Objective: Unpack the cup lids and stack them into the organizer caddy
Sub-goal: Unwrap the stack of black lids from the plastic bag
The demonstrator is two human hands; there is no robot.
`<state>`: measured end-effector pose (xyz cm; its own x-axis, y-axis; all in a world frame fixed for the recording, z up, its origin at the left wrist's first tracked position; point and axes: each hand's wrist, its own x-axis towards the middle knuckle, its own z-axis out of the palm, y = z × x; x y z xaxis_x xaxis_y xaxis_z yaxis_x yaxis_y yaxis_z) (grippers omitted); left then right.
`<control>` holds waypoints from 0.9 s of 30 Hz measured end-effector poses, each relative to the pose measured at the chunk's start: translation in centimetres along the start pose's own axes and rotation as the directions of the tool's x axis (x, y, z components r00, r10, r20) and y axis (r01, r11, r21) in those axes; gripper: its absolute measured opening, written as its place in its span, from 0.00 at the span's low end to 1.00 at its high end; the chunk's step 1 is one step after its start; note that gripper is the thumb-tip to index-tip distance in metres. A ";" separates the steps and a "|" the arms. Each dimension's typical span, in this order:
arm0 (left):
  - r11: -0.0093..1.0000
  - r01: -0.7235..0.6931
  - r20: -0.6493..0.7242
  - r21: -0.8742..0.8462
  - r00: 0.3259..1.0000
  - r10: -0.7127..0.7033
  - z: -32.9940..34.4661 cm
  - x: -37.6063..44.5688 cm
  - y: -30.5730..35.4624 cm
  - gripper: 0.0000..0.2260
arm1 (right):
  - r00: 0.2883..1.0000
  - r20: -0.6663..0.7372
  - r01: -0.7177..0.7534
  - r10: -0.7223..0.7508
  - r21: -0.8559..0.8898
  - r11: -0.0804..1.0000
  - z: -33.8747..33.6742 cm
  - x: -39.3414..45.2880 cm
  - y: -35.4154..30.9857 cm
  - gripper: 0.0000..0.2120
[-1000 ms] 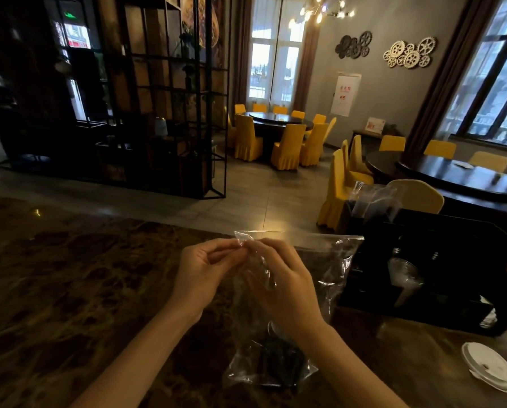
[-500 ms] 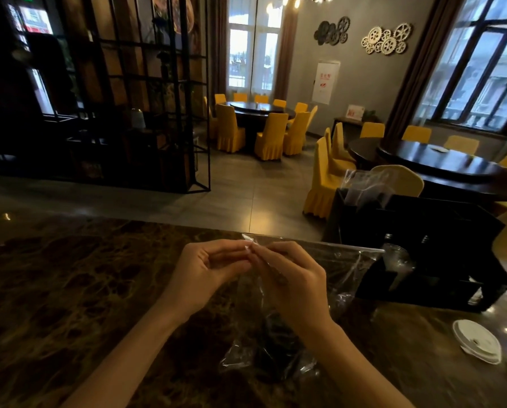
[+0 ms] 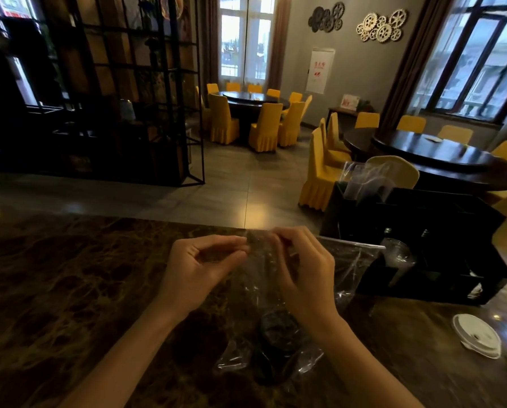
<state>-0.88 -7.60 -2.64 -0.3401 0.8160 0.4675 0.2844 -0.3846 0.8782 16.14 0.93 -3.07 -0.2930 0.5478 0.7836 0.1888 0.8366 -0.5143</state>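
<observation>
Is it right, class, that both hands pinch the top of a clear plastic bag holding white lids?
Not quite. In the head view both hands, left and right, pinch the top of the clear plastic bag, but the lids inside are black.

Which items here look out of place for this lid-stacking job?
Two white lids lie loose on the marble counter, outside the black caddy. The dark lids sit inside the clear bag that both hands pinch.
</observation>
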 end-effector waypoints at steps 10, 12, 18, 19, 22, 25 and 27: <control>0.994 -0.023 0.048 0.108 0.999 0.018 -0.1 1.4 1.7 0.20 | 0.992 0.112 -0.072 0.060 0.107 0.992 0.8 1.0 -0.8 0.09; 0.976 -0.100 0.024 0.191 0.995 0.097 0.2 1.8 2.3 0.16 | 0.990 0.134 -0.063 0.043 0.146 0.987 0.9 0.8 -1.0 0.09; 0.964 -0.129 -0.033 0.234 0.989 0.141 -0.2 2.0 2.4 0.10 | 0.993 0.121 -0.029 0.019 0.076 0.997 0.6 0.1 0.1 0.08; 0.966 -0.112 -0.042 0.231 0.991 0.125 -0.2 1.9 2.3 0.11 | 0.992 0.121 -0.035 0.027 0.065 0.997 0.5 0.0 0.3 0.07; 0.989 -0.008 0.003 0.147 1.000 0.007 -0.2 1.6 1.9 0.20 | 0.990 0.139 -0.033 0.025 0.053 0.998 0.4 0.3 0.2 0.06; 0.985 0.122 0.055 0.122 0.990 -0.129 -0.3 1.1 1.1 0.27 | 0.991 0.135 -0.018 0.012 0.041 0.999 0.3 0.6 0.0 0.07; 0.972 0.130 0.034 0.194 0.990 -0.139 -0.6 0.8 0.5 0.19 | 0.990 0.139 -0.015 0.010 0.037 0.999 0.2 0.7 0.1 0.07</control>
<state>-1.54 -7.40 -1.74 -0.3457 0.8755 0.3375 0.4060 -0.1847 0.8950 15.74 1.40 -2.64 -0.4185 0.5505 0.7224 0.1587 0.8275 -0.5386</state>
